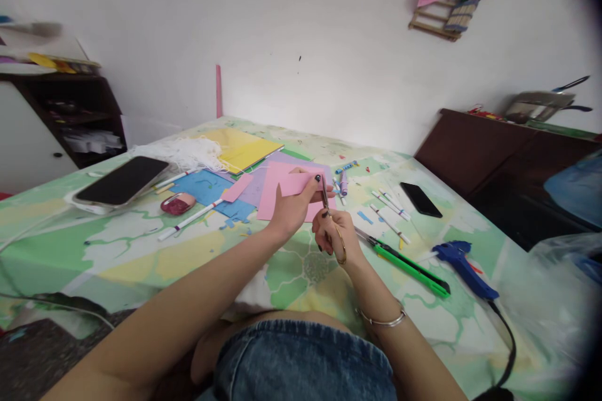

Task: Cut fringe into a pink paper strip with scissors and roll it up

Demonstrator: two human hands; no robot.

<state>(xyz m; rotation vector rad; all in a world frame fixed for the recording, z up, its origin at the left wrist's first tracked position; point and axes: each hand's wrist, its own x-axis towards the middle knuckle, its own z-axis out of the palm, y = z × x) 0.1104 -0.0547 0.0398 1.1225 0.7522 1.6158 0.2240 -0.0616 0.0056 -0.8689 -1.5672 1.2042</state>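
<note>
My left hand holds a small pink paper piece between thumb and fingers, above the larger pink sheet. Gold-handled scissors are in my right hand, with fingers curled round the handles. Their blades point away from me and meet the right edge of the small pink piece, beside my left thumb. The large pink sheet lies on lilac paper. Left of it, a pink strip rests over blue paper.
A green cutter and blue glue gun lie to the right, with a black phone behind. Several markers are scattered about. At left are another phone, white string and a yellow pad.
</note>
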